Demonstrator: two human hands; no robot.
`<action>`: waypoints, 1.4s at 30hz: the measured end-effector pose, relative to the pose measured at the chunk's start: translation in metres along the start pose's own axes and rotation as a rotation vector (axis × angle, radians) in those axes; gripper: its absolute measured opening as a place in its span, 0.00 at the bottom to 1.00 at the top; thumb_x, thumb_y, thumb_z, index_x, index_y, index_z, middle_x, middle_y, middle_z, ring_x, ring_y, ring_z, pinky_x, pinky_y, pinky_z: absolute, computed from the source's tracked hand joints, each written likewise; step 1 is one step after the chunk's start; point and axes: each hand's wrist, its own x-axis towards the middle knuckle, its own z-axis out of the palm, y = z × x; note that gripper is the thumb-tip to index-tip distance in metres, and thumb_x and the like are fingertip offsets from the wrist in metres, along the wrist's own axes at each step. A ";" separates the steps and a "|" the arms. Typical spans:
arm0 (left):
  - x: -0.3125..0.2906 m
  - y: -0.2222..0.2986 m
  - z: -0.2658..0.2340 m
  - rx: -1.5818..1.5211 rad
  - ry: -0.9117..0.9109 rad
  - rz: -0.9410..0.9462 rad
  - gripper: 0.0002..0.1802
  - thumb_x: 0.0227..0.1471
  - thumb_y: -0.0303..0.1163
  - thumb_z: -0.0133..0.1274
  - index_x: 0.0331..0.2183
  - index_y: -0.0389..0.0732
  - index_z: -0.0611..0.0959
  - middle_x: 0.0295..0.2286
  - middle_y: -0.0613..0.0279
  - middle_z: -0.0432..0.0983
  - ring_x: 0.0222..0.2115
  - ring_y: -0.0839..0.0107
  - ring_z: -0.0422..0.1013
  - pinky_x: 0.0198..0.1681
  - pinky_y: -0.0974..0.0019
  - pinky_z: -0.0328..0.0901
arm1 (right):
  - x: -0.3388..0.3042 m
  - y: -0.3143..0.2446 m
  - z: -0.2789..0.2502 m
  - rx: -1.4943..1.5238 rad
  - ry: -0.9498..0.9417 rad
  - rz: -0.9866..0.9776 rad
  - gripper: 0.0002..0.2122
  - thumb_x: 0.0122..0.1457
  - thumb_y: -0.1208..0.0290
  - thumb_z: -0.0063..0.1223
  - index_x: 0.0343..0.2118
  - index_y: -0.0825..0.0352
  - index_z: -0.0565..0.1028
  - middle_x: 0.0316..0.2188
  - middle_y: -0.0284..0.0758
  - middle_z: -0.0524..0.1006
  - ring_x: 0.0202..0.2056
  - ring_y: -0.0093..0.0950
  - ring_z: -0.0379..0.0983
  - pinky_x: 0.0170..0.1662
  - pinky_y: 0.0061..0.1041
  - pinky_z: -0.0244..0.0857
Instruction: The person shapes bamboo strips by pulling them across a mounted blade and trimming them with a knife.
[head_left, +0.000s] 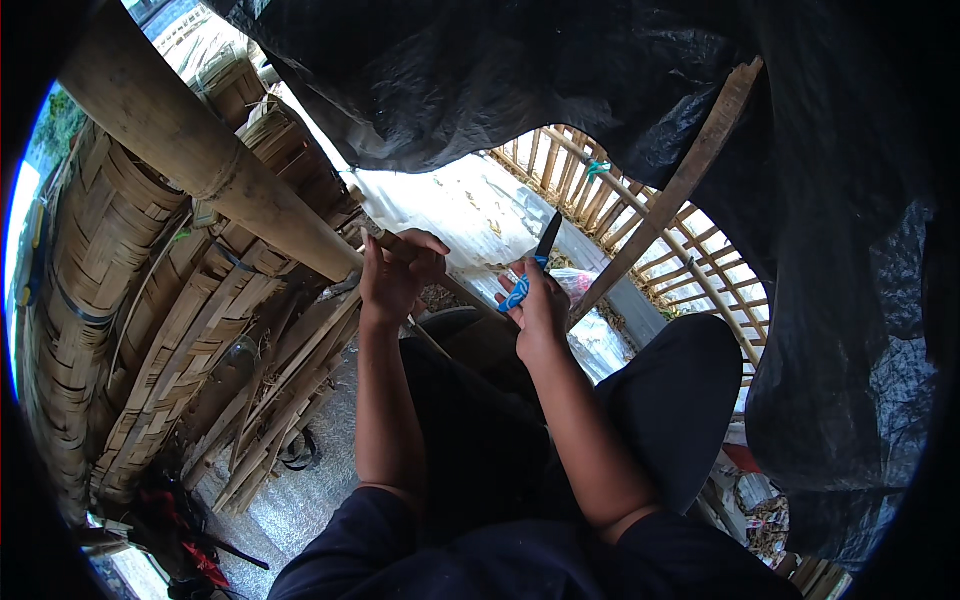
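My left hand is closed around a short brown stick, which looks like bamboo or wood. Its lower part is hidden by my fingers. In my right hand is a knife with a dark blade and a blue-and-white patterned handle. The blade points up and away from me, apart from the stick. Both hands are held above my lap, the left one close to the lower end of a thick bamboo pole.
Rolled woven bamboo mats stand on the left, with a pile of split bamboo strips beside them. Black plastic sheeting hangs overhead and to the right. A slanting wooden post crosses before a bamboo lattice fence.
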 end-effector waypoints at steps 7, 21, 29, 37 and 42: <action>0.003 -0.007 -0.006 0.064 -0.083 0.150 0.37 0.51 0.64 0.38 0.25 0.34 0.77 0.18 0.66 0.60 0.21 0.72 0.57 0.27 0.68 0.53 | 0.004 0.008 -0.001 -0.070 -0.100 0.010 0.14 0.57 0.62 0.50 0.39 0.70 0.71 0.37 0.35 0.74 0.36 0.30 0.75 0.29 0.25 0.70; 0.002 -0.009 0.005 0.011 -0.012 0.334 0.31 0.51 0.55 0.48 0.16 0.36 0.72 0.14 0.68 0.57 0.15 0.79 0.55 0.15 0.76 0.46 | 0.006 0.004 -0.004 -0.055 -0.107 0.030 0.12 0.57 0.64 0.49 0.36 0.69 0.71 0.34 0.35 0.74 0.33 0.30 0.76 0.27 0.24 0.71; -0.003 0.002 0.013 -0.021 -0.169 0.237 0.42 0.46 0.68 0.42 0.19 0.31 0.74 0.13 0.69 0.57 0.12 0.81 0.48 0.16 0.74 0.43 | 0.005 0.003 -0.005 -0.074 -0.123 0.033 0.12 0.57 0.64 0.48 0.35 0.69 0.71 0.32 0.35 0.73 0.32 0.29 0.76 0.26 0.25 0.71; 0.003 0.018 0.032 0.110 -0.085 0.064 0.37 0.51 0.60 0.33 0.24 0.31 0.75 0.14 0.68 0.57 0.15 0.78 0.52 0.21 0.72 0.48 | -0.002 0.003 0.003 -0.092 -0.118 0.048 0.12 0.57 0.64 0.48 0.33 0.69 0.71 0.30 0.35 0.74 0.29 0.28 0.76 0.26 0.23 0.70; 0.001 0.022 0.044 0.041 0.190 -0.019 0.28 0.52 0.53 0.34 0.23 0.36 0.72 0.16 0.68 0.57 0.16 0.76 0.53 0.22 0.72 0.49 | -0.007 -0.002 0.008 -0.127 -0.106 0.036 0.12 0.57 0.63 0.48 0.33 0.69 0.72 0.31 0.35 0.74 0.30 0.28 0.77 0.25 0.23 0.70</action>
